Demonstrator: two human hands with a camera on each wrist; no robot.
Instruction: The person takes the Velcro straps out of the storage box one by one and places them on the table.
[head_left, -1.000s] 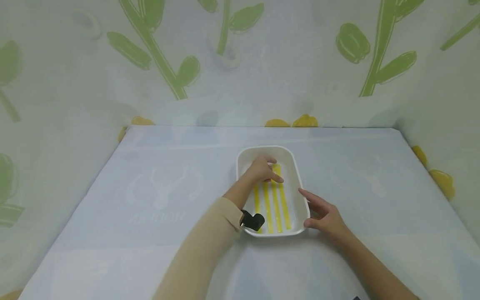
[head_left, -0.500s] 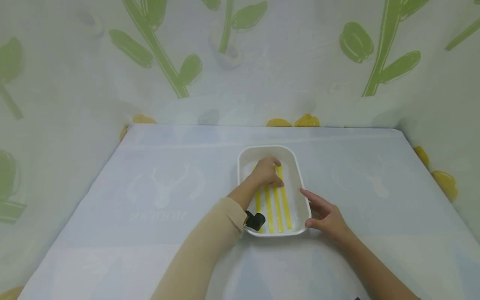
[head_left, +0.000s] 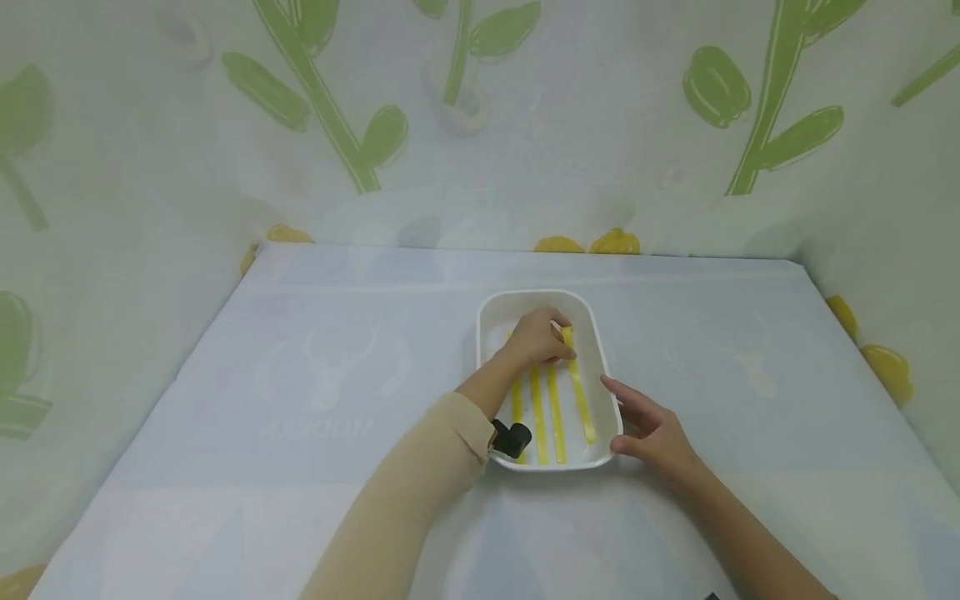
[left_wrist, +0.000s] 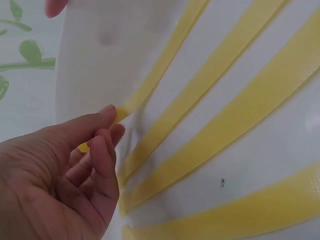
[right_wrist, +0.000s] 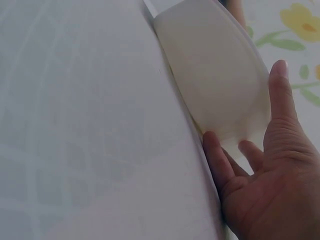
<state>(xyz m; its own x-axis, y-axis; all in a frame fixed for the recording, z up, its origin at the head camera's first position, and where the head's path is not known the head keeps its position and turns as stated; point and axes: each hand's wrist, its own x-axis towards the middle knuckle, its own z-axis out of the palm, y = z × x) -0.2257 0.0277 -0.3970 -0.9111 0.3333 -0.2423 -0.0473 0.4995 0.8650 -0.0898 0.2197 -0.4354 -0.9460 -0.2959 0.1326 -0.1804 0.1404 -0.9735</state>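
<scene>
Left hand (head_left: 536, 337) pinches the 3 o'clock-most of four yellow strips (head_left: 581, 400) inside one white tray (head_left: 528, 303), 5 o'clock of centre.
The right hand (head_left: 656, 437), fingers loosely spread, touches the tray's 4 o'clock side; blurred lettering (head_left: 354, 428) toward 9 o'clock seems to read "MODERN." The left hand hides the middle strips' far ends; a dark wrist device (head_left: 512, 440) covers part of another.

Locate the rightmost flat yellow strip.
Head view: the strip is inside the white rectangular tray, nearest its right wall, left hand pinching near its far end.
</scene>
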